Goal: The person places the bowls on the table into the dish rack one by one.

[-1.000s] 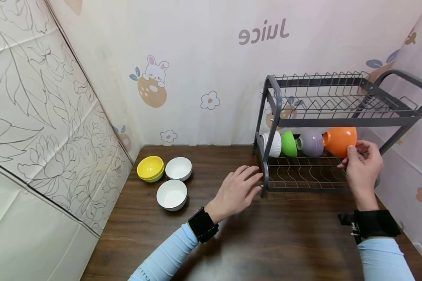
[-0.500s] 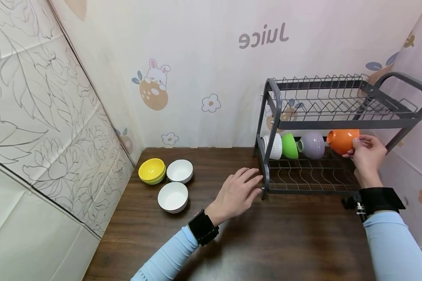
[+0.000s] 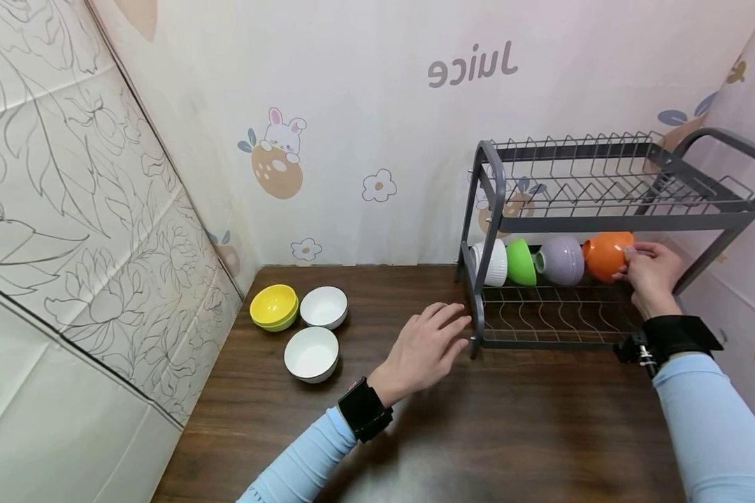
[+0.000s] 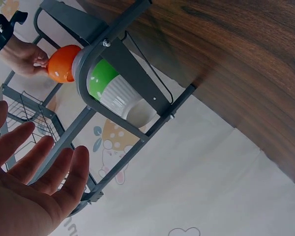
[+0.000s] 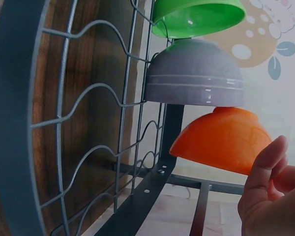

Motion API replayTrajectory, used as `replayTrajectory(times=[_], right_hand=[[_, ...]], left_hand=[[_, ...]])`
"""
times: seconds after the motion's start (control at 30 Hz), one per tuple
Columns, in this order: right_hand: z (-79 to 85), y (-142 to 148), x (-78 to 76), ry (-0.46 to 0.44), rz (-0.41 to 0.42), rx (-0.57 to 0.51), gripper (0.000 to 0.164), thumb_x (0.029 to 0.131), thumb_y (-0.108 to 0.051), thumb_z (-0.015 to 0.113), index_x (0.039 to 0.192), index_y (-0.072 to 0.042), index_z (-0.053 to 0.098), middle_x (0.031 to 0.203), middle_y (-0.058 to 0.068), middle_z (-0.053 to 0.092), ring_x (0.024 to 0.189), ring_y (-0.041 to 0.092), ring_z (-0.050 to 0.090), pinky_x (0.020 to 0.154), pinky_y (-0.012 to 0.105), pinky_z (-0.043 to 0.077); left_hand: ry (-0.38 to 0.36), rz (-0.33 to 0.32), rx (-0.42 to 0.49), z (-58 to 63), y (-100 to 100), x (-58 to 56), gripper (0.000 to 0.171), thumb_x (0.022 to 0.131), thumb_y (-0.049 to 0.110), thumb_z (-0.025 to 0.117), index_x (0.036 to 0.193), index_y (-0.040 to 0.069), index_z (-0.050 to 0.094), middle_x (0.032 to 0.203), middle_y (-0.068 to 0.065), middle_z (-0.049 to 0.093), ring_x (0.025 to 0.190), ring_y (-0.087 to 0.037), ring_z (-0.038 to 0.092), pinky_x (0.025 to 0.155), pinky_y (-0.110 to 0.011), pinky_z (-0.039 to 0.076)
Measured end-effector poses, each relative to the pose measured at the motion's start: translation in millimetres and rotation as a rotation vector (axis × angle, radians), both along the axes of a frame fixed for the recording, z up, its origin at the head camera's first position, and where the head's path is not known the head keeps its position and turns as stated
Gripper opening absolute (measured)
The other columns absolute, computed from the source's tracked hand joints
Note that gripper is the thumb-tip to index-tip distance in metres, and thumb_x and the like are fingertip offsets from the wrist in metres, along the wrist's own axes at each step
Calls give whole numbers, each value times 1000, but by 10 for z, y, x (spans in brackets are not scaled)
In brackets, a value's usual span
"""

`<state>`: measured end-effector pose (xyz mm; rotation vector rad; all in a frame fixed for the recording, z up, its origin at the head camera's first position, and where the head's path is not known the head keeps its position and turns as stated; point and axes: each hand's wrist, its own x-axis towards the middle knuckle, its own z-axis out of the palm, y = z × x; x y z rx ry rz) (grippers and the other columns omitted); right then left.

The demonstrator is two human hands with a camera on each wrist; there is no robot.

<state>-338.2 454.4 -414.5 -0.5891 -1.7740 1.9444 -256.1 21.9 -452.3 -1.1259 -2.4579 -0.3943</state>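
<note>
My right hand (image 3: pixel 654 276) pinches the rim of an orange bowl (image 3: pixel 606 256), tipped on its side at the right of the rack's lower shelf. In the right wrist view the orange bowl (image 5: pixel 223 137) has its foot close against a purple bowl (image 5: pixel 194 76). Left of it on that shelf stand a green bowl (image 3: pixel 521 263) and a ribbed white bowl (image 3: pixel 494 264), also on their sides. My left hand (image 3: pixel 420 344) is beside the rack's left front leg, holding nothing, its fingers spread and slightly bent; the left wrist view shows its bare palm.
The two-tier dark grey dish rack (image 3: pixel 616 223) stands at the back right against the wall. On the wooden table (image 3: pixel 509 426), at the left, are a yellow bowl (image 3: pixel 273 304) nested in a light green one and two white bowls (image 3: pixel 311 354).
My right hand has shifted the orange bowl a little to the right, then back left toward the purple bowl. The left hand has stayed in place. The head view has tilted slightly.
</note>
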Motion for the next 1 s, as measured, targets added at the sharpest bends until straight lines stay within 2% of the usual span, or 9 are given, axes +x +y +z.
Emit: replayTrajectory(times=[0.13, 0.3, 0.4, 0.57, 0.7, 0.83, 0.9, 1.0], right_hand=[[21, 47, -53, -37, 35, -5, 7, 105, -3, 60, 105, -10, 62, 81, -4, 61, 53, 8, 60, 50, 23, 55], [30, 134, -94, -64, 89, -26, 17, 104, 0, 57, 95, -13, 64, 77, -4, 57, 53, 8, 60, 50, 23, 56], [5, 176, -124, -92, 116, 14, 17, 104, 1, 55, 96, -12, 63, 76, -5, 56, 54, 8, 60, 51, 23, 56], [-73, 226, -190, -199, 113, 205, 6, 106, -6, 53, 107, -8, 59, 82, -7, 56, 58, 6, 60, 54, 22, 56], [-121, 245, -252, -254, 93, 313, 6, 108, -11, 51, 110, -11, 57, 90, -4, 53, 59, 4, 59, 56, 21, 56], [-151, 213, -314, -260, 98, 444, 24, 109, -14, 51, 122, 5, 58, 81, -6, 55, 57, 3, 60, 57, 23, 58], [-169, 181, -327, -255, 108, 520, 35, 109, -15, 51, 131, 12, 55, 78, -6, 57, 55, 4, 61, 56, 25, 58], [-202, 149, -344, -253, 117, 596, 44, 110, -16, 51, 139, 16, 50, 75, -6, 59, 53, 5, 62, 55, 28, 59]], left_hand=[[-2, -2, 5, -10, -12, -7, 41, 109, 38, 58, 144, 19, 66, 154, 0, 54, 137, -18, 48, 100, -33, 51], [26, 7, 6, -23, -32, -14, 40, 108, 37, 58, 143, 20, 67, 153, 0, 55, 137, -19, 49, 98, -33, 52], [40, 13, 11, -29, -46, -18, 39, 108, 37, 58, 143, 20, 67, 152, 0, 55, 136, -19, 50, 97, -34, 52], [43, 12, 13, -51, -65, -21, 40, 109, 37, 58, 143, 20, 67, 152, 0, 55, 136, -19, 50, 97, -34, 52], [39, 8, 14, -53, -76, -20, 40, 109, 37, 57, 144, 20, 66, 153, 0, 55, 137, -19, 50, 98, -34, 52], [38, 13, 15, -44, -92, -26, 40, 109, 37, 58, 144, 20, 67, 153, 0, 55, 137, -19, 49, 99, -34, 51], [31, 14, 13, -43, -101, -27, 40, 109, 37, 58, 144, 20, 67, 153, 0, 55, 137, -19, 49, 100, -34, 51], [18, 14, 8, -49, -112, -32, 40, 109, 37, 57, 145, 20, 66, 153, 0, 54, 137, -18, 49, 101, -34, 50]])
